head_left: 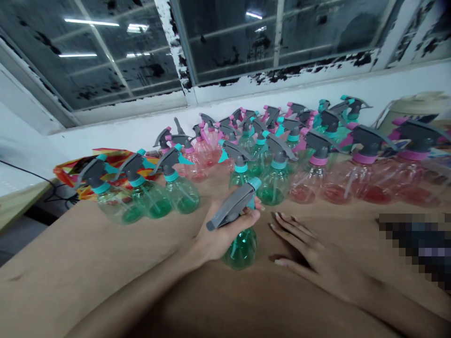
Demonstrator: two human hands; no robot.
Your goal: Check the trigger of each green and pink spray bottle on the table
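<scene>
My left hand (220, 234) is closed round the neck of a green spray bottle (242, 248) with a grey trigger head and a teal collar. The bottle stands on the brown table (88, 263), close in front of me. To its right, my right hand (310, 251) lies flat on the table with fingers stretched out, holding nothing and just apart from the bottle.
Several green spray bottles (148, 197) and several pink spray bottles (352, 183) crowd the table behind my hands, up to the white wall under the windows. A colourful bag (70, 171) lies at the far left. A blurred dark patch (419, 244) sits at the right edge.
</scene>
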